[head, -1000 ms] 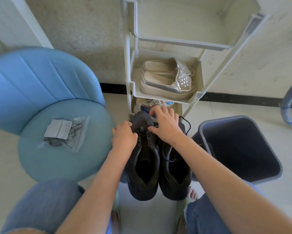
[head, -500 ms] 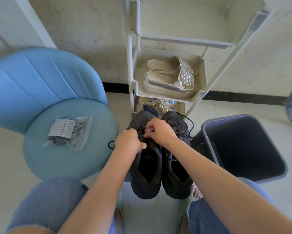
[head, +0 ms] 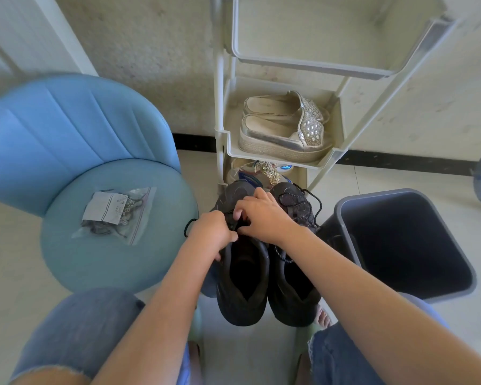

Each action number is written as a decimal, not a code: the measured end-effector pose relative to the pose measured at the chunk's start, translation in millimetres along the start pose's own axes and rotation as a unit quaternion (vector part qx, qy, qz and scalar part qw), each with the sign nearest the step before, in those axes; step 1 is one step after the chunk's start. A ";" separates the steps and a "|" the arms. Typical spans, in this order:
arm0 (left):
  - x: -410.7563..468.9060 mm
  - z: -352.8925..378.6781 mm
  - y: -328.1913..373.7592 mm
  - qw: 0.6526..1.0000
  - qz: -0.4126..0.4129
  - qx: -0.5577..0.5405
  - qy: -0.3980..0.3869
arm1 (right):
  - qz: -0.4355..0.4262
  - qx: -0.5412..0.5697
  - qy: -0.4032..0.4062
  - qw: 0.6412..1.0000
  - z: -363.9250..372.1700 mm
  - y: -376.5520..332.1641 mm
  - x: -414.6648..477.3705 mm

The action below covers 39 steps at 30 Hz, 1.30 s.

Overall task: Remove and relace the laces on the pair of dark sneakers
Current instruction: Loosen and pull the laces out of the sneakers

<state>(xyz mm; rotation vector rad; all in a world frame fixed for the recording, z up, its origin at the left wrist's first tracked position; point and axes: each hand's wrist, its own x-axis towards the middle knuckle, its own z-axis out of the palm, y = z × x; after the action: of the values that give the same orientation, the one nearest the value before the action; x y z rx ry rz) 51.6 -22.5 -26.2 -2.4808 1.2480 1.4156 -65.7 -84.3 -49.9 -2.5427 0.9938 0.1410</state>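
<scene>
The left hand (head: 211, 236) and right hand (head: 264, 218) met over the left-side shoe, fingers curled and pinching its lace (head: 233, 222). The sneakers (head: 233, 309) stood together on the floor (head: 372, 182), toes toward the rack (head: 275, 158).

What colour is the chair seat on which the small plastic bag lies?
The chair seat is pale blue; the head view shows it best.

Counted | 2 dark sneakers (head: 242, 309) under right hand (head: 264, 218); 2 silver slip-ons (head: 278, 134) beyond it; 1 chair (head: 67, 140), 1 bag (head: 114, 212) left; 1 bin (head: 400, 240) right
</scene>
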 end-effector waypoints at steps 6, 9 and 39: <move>-0.9 -3.7 -2.5 0.999 -0.005 -0.025 -0.022 | 0.009 -0.064 -0.010 0.998 2.8 -7.1 7.1; -1.6 -3.4 -3.8 0.999 -0.008 -0.044 -0.025 | 0.017 -0.035 0.007 0.999 3.2 -5.6 4.7; 2.0 -7.6 -7.7 0.999 -0.013 -0.022 -0.045 | 0.186 0.017 0.180 0.966 -9.8 6.5 2.3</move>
<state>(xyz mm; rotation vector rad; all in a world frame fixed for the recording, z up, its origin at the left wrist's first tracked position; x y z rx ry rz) 62.5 -21.4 -25.8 -2.4207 1.1752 1.5479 -68.9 -94.0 -43.7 -2.3703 1.5926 -0.2403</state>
